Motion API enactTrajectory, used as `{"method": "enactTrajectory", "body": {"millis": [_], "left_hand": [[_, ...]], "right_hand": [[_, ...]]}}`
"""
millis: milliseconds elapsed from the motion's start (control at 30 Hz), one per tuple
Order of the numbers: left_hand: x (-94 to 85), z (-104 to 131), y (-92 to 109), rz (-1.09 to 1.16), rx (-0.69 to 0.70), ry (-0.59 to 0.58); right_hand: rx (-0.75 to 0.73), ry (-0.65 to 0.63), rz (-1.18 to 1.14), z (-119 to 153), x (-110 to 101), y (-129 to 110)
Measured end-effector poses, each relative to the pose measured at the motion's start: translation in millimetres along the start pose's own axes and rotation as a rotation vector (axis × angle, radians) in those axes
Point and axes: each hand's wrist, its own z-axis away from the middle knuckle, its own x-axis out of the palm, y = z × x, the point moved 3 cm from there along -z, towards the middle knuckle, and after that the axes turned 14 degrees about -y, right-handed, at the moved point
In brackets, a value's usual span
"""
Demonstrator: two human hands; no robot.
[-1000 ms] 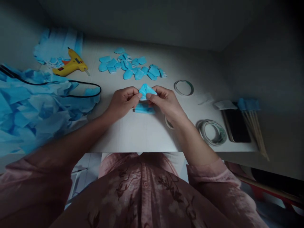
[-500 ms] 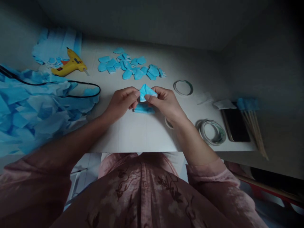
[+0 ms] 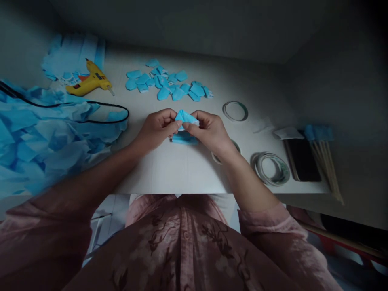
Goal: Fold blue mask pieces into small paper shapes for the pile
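Between my two hands is a small folded blue piece point(image 3: 185, 118), held above the white table point(image 3: 169, 173). My left hand point(image 3: 158, 128) pinches its left side, thumb on the near edge. On the right side my right hand point(image 3: 210, 130) grips it, with the thumb against the lower middle. Just below the hands a flat blue strip point(image 3: 184, 138) lies on the table, partly hidden by them. Farther back lies a loose group of folded blue pieces point(image 3: 163, 83).
A yellow glue gun point(image 3: 91, 81) lies back left, near heaped blue sheets point(image 3: 57, 141) and a black cable point(image 3: 106, 106). To the right are a tape ring point(image 3: 235, 111), stacked tape rolls point(image 3: 272, 169), a phone point(image 3: 303, 161) and blue-topped sticks point(image 3: 327, 161).
My left thumb has moved right and down onto the near edge of the folded piece, close to my right thumb. The piece has tilted and shifted slightly left.
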Motion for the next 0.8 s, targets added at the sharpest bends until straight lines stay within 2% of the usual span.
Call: {"method": "enactTrajectory", "body": {"millis": [167, 333, 533, 667, 800], "left_hand": [[-1.8, -0.7, -1.1, -0.005, 0.003, 0.095], [-2.3, -1.1, -1.9, -0.022, -0.004, 0.114], [-0.1, -1.3, -6.9, -0.031, 0.017, 0.119], [1.3, -0.7, -7.5, -0.045, 0.009, 0.106], [1.9, 0.9, -4.7, -0.072, 0.001, 0.127]], "right_hand": [[-0.034, 0.044, -0.047, 1.1, -3.1, -3.8], [-0.091, 0.129, -0.018, 0.1, -6.1, -4.7], [-0.12, 0.252, 0.152, 0.4, -2.9, -1.7], [-0.099, 0.27, 0.304, 3.2, -0.8, -3.8], [-0.163, 0.281, 0.474, 5.7, 1.2, -8.1]]}}
